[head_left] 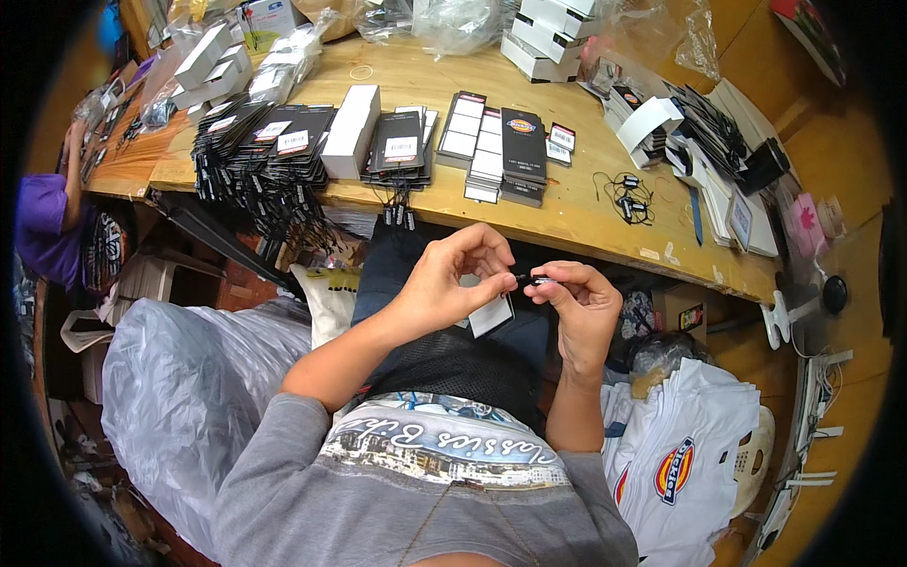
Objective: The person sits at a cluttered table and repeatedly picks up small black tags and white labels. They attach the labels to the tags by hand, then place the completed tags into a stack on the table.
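1. The right hand (pixel 587 307) has thumb and forefinger clamped on a small black cord (pixel 529 280), held over the person's lap, just off the front edge of the surface (pixel 573 210).
2. The left hand (pixel 452 281) meets the cord from the other side, fingers curled and thumb tip close to it; whether they pinch it is too small to tell.
3. A white card (pixel 492 317) hangs tilted below the left thumb, apparently on that cord.
4. Because so little cord shows between the fingertips, a loose pinch could let it slip, and the card would probably fall onto the lap.
5. Piles of black tags (pixel 265 142) stand near the front edge, their cords hanging over it in a thick bunch; a sleeve or forearm catching those cords could drag tags down.
6. Farther right, loose black cords (pixel 631 200) lie looped over one another; tugging one might well knot the rest.
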A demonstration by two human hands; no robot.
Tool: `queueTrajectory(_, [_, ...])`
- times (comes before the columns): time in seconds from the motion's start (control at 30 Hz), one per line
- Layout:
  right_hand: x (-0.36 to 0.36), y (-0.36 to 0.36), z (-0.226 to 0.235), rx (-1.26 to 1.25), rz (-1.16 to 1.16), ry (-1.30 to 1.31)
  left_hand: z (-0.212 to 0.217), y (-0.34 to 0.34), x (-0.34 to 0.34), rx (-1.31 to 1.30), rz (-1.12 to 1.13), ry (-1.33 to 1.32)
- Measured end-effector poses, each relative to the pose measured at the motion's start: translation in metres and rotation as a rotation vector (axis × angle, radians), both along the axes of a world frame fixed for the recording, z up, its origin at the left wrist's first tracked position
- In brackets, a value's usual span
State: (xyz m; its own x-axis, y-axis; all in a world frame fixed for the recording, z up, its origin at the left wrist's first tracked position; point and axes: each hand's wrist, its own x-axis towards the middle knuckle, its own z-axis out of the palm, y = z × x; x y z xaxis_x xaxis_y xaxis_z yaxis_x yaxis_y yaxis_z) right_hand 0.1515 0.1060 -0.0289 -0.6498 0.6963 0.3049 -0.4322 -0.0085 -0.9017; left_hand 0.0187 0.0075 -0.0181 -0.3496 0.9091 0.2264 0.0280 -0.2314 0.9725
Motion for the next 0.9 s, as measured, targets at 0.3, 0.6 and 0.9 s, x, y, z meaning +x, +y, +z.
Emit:
queueTrajectory(0.3, [0.005,0.0,0.003,0.137,-0.058,-0.127,0.003,0.001,0.002,0.011,-0.022,0.037])
queueTrajectory(0.6, [0.004,-0.004,0.006,0.198,-0.141,-0.157,0.005,0.001,0.003,-0.026,-0.069,0.085])
queueTrajectory(0.9, [0.005,-0.003,0.007,0.482,-0.209,-0.176,-0.004,0.014,0.01,0.038,-0.146,-0.042])
